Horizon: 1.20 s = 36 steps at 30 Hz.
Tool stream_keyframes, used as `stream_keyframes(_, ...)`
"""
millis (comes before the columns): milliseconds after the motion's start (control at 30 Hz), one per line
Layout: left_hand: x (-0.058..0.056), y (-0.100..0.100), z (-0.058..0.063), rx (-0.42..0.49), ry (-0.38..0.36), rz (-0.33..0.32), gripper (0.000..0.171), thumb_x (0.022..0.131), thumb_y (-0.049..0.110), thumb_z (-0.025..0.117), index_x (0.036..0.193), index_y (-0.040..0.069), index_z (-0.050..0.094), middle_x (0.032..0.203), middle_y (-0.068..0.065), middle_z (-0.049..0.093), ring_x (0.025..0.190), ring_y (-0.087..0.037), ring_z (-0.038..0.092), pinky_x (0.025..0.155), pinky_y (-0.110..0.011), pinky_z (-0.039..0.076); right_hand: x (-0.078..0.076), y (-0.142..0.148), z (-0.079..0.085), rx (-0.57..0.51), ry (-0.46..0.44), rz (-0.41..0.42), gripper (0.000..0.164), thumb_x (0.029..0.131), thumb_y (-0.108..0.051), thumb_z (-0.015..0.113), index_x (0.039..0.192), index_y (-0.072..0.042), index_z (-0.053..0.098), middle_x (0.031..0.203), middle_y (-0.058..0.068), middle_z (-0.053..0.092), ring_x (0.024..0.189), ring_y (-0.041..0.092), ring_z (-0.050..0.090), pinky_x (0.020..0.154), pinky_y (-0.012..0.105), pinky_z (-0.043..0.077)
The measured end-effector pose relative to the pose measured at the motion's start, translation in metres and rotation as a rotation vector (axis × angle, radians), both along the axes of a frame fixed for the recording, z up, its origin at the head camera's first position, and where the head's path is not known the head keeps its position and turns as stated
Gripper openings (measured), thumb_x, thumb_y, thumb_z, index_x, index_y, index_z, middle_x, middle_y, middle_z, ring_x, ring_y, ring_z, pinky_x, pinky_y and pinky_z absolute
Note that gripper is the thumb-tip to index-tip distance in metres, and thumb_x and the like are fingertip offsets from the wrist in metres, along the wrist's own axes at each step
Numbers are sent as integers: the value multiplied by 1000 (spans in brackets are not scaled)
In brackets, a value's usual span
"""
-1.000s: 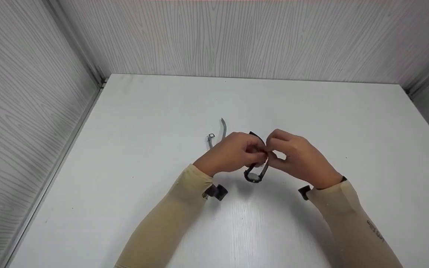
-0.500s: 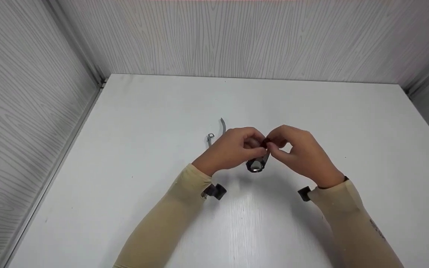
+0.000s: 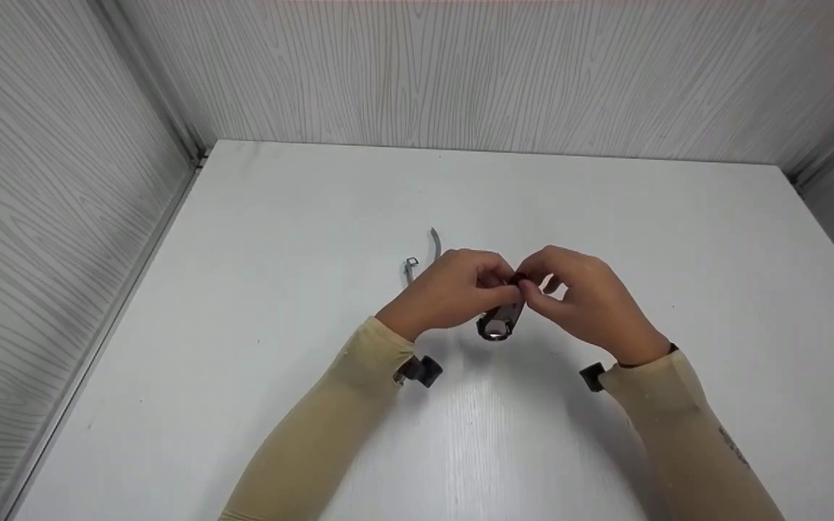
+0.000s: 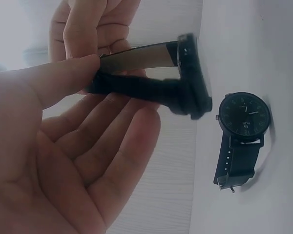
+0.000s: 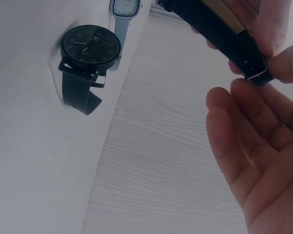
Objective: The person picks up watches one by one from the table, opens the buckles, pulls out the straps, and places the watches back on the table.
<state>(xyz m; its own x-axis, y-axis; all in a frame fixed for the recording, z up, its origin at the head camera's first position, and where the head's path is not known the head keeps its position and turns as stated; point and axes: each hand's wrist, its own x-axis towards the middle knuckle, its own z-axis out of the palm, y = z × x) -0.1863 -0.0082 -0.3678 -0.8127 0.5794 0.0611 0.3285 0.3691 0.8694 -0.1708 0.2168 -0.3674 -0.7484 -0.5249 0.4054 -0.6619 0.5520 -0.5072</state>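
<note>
A black-strapped wristwatch [image 3: 495,331] hangs between my hands above the white table, its strap bent into a loop. My left hand [image 3: 453,289] pinches the strap with thumb and fingers. In the left wrist view the watch case [image 4: 193,78] juts away from that thumb, seen edge-on. From the other side my right hand [image 3: 580,297] pinches the strap near its end, where a metal-edged strap keeper or buckle [image 5: 258,74] shows in the right wrist view. Fingers cover much of the strap's joining ends in the head view.
Another black watch with a dark dial [image 4: 244,114] lies on the table [image 3: 301,217]. A pale square-faced watch [image 5: 126,7] lies beyond it; a grey strap end [image 3: 436,243] and a small buckle [image 3: 410,263] show past my left hand. Wood-grain panels [image 3: 417,72] border the table.
Both hands have risen slightly since a second ago, and the watch has tipped, its loop now hanging closer under the fingers. Little differs over the last half second.
</note>
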Motion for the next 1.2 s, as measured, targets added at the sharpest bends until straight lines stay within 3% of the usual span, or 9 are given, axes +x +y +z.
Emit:
stream_keyframes(133, 0, -1, 1, 27, -41, -6, 16, 100, 29, 70, 106, 15, 76, 96, 1, 78, 86, -11, 73, 84, -29, 55, 0, -1, 0, -12, -16, -4, 12, 96, -4, 70, 105, -12, 72, 101, -11, 72, 88, 4, 66, 77, 33, 59)
stream_keyframes(300, -1, 1, -1, 0, -47, -5, 18, 99, 29, 70, 109, 15, 76, 95, 6, 77, 90, -9, 73, 86, -28, 55, 0, -1, 0, -16, -39, 1, 15, 95, -2, 69, 106, -12, 73, 99, -10, 72, 86, 5, 66, 77, 32, 58)
stream_keyframes(533, 0, 1, 0, -34, -55, 28, 14, 97, 28, 73, 106, 18, 76, 92, 10, 77, 87, -5, 71, 85, -30, 55, 1, -2, 0, 4, 17, -2, 17, 94, 0, 69, 101, -15, 75, 97, -12, 72, 83, 3, 64, 73, 34, 58)
stream_keyframes(833, 2, 1, 0, 27, -33, 3, 10, 96, 20, 73, 106, 17, 74, 92, 7, 77, 87, -6, 73, 84, -28, 54, 1, -2, -2, -25, 66, 8, 22, 90, 9, 67, 96, -11, 74, 91, -10, 72, 78, 3, 64, 70, 25, 56)
stream_keyframes(1000, 3, 1, 0, 53, -43, 18, 9, 95, 18, 74, 103, 19, 72, 90, 10, 77, 88, -5, 73, 86, -30, 54, 0, -2, -2, -30, 80, 14, 24, 91, 9, 65, 102, -10, 75, 95, -7, 73, 81, 4, 65, 71, 23, 55)
stream_keyframes(1200, 1, 3, -1, 46, -5, 37, 12, 95, 23, 75, 105, 17, 74, 90, 10, 76, 86, -4, 71, 84, -27, 54, 0, -2, 0, -14, 4, -32, 18, 95, 0, 68, 109, -11, 73, 97, -7, 73, 82, 5, 66, 73, 28, 57)
